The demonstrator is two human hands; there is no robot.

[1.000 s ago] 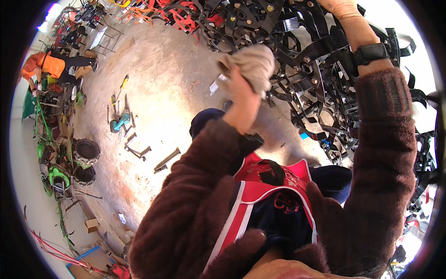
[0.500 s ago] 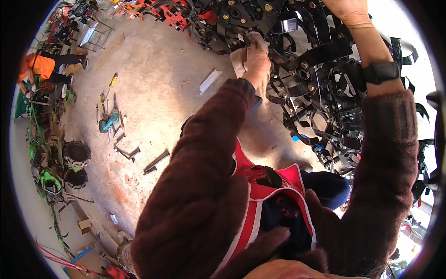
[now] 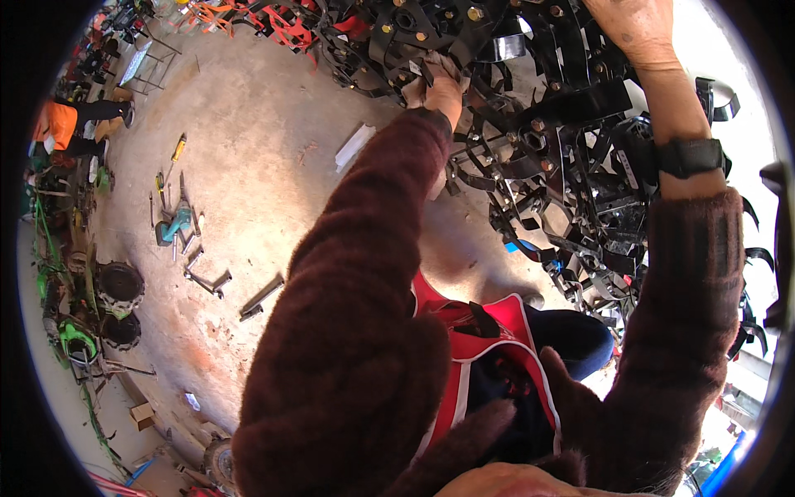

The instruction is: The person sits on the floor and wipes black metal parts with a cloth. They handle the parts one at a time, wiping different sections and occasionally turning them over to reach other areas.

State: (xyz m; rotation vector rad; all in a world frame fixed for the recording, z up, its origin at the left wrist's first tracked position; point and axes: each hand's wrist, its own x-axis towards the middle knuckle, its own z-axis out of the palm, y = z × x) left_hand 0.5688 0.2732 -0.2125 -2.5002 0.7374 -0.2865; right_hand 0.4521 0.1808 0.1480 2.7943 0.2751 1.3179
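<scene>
The left hand [image 3: 445, 95] is closed on a beige cloth [image 3: 414, 91] at the left side of the heap of black metal blades [image 3: 580, 103]. The right hand [image 3: 638, 33], well apart from the left, is over the heap's far right part and runs out of view, so I cannot tell whether it grips anything. Left of the heap lies a white strip [image 3: 354, 147]; well left, a teal power tool [image 3: 178, 224]; farthest left, a person [image 3: 62, 124] in orange

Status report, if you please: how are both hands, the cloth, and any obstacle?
Left hand gripping cloth at black metal parts. Right hand at top edge, fingers out of view. Parts crowd close around left hand.
</scene>
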